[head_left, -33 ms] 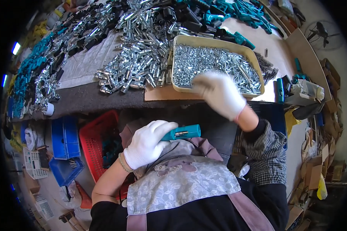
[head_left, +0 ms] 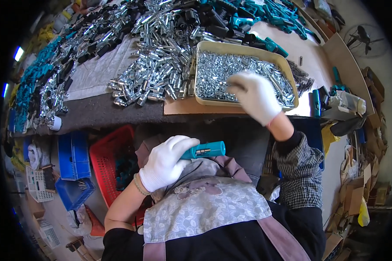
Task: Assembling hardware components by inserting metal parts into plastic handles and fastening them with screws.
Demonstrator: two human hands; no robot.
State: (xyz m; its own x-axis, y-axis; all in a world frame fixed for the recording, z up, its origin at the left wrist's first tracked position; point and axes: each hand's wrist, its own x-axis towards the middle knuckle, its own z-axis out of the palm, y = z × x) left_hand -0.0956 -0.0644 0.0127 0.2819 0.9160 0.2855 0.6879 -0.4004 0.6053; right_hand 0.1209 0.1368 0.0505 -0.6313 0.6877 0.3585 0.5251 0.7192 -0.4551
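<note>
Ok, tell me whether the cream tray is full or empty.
Not empty: small silvery metal parts spread across the cream tray, with longer pins toward its right end. Whether brimful, I cannot tell.

Smooth, slightly glossy plastic handle (head_left: 206,146)

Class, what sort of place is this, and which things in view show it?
Probably an assembly workshop: shiny metal fittings lie heaped on the bench, a yellowish tray holds many small metal parts, and the gloved left hand grips a teal cylinder.
</note>
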